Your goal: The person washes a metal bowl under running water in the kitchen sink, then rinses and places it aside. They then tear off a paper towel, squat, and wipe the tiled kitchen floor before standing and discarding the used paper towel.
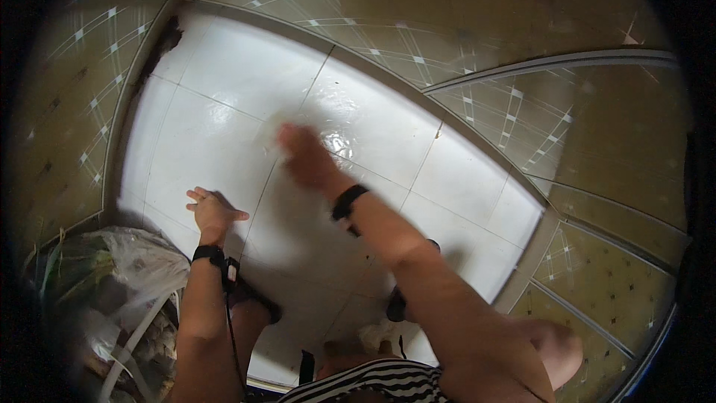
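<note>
My right hand (307,154) is blurred over the wet middle of the white tiled floor (212,123). Its fingers are curled over a pale cloth-like thing (271,130), too smeared to name more exactly. A film of water (338,143) glistens on the tiles just right of the hand. My left hand (211,211) is spread with nothing in it, its thumb out to the right. It is at the floor's left part and seems to lean on the tiles. Black bands circle both wrists.
Glossy brown-green patterned cabinet panels (347,0) border the floor at the left, back and right. At lower left, a clear plastic bag (145,252) with green leaves (78,274) stands near my left forearm. My bent legs are at the bottom.
</note>
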A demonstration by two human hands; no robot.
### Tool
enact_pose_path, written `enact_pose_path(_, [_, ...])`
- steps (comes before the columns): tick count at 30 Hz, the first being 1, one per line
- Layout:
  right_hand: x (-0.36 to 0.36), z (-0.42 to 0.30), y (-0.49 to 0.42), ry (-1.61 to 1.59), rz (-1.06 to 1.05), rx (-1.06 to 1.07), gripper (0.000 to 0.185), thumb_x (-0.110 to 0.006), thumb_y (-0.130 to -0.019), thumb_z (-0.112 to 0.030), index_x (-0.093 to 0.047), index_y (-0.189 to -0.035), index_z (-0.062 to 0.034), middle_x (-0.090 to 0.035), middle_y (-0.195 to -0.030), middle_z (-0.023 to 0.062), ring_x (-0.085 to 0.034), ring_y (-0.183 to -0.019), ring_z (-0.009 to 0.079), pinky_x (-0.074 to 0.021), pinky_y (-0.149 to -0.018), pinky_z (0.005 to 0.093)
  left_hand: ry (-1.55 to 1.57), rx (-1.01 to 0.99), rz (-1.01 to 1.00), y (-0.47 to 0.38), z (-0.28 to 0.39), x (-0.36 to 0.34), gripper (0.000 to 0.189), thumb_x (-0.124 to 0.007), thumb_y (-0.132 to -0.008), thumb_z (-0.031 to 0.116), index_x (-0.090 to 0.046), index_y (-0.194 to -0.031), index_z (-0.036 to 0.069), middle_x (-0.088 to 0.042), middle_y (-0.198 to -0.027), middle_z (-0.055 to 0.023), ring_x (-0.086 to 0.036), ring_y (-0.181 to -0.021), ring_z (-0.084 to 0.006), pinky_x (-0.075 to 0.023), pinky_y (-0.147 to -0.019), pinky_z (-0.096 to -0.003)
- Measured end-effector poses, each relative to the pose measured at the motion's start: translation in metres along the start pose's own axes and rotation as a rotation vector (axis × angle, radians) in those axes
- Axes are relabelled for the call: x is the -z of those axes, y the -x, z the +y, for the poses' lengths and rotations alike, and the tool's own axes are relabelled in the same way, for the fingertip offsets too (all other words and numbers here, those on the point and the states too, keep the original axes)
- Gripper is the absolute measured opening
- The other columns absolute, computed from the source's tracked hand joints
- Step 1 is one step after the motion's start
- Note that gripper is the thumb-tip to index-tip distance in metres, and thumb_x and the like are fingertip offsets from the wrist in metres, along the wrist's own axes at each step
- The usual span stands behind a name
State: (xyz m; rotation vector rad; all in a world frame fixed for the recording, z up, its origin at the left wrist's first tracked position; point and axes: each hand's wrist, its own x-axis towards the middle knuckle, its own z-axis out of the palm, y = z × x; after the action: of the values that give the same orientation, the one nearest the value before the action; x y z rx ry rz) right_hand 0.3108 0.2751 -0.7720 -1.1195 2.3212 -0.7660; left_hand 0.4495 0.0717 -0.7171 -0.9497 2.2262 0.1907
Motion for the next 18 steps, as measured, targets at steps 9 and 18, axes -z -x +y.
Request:
enact_pose_path(9, [0.062,0.107,0.169,0.533,0.435,-0.713,0.065,-0.044,-0.085,-0.030,-0.018,-0.134,0.0040,-0.017,-0.138,0.0263,-0.012,-0.130,0.0375,-0.0090,-0.106,0.0451,-0.244,-0.100,-0.026,-0.001,0.004,-0.001,0.116,-0.077,-0.047,0.053,-0.027,-0.124,-0.018,-0.025,-0.134,-0.0298,-0.016,-0.127,-0.0460,-0.0185,-0.098,-0.0586])
enact_pose_path(18, [0.023,0.031,-0.108,0.443,0.537,-0.313,0.060,-0.051,-0.079,-0.026,-0.031,-0.128,0.0030,-0.026,-0.136,0.0217,-0.020,-0.128,0.0366,-0.0106,-0.105,0.0478,-0.137,-0.092,-0.035,-0.008,-0.005,-0.008,0.124,-0.078,-0.045,0.052,-0.016,-0.127,-0.019,-0.019,-0.133,-0.0354,-0.016,-0.124,-0.0514,-0.0217,-0.099,-0.0552])
